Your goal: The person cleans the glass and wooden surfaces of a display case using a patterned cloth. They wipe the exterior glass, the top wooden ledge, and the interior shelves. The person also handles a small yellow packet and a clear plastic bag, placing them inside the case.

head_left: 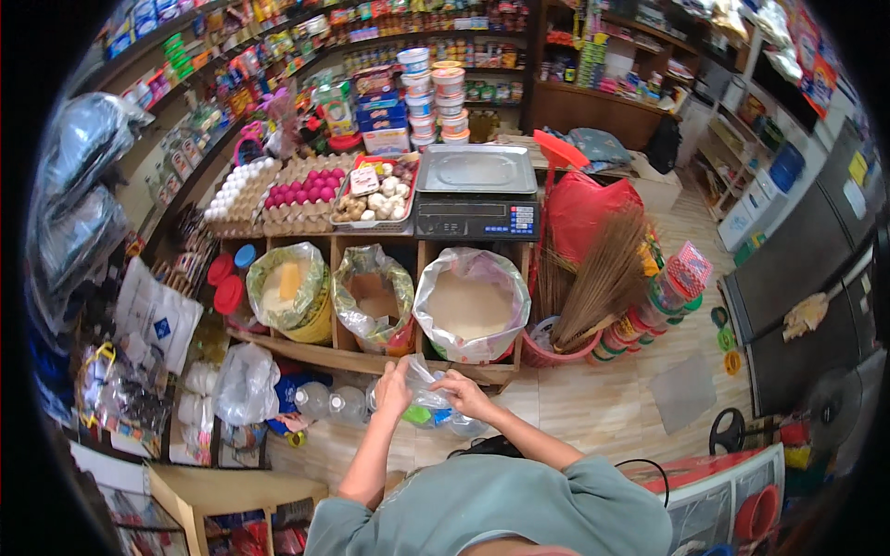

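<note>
My left hand (393,391) grips a thin clear plastic bag (420,378) with closed fingers. My right hand (464,394) pinches the same bag from the other side. Both hands are in front of three open sacks in wooden cubbies: a left one (278,301) with a yellow scoop in pale grains, a middle one (357,287) partly filled, and a right one (468,301) of light grains. Clear plastic jugs (348,405) stand on the floor below my hands, partly hidden by them.
A digital scale (473,218), egg trays (301,193) and a garlic tray (375,199) top the cubbies. Brooms (603,278) and stacked containers (667,287) stand right, before a dark fridge (788,306). A plastic bundle (246,385) lies left. A glass-topped case (723,500) is at lower right.
</note>
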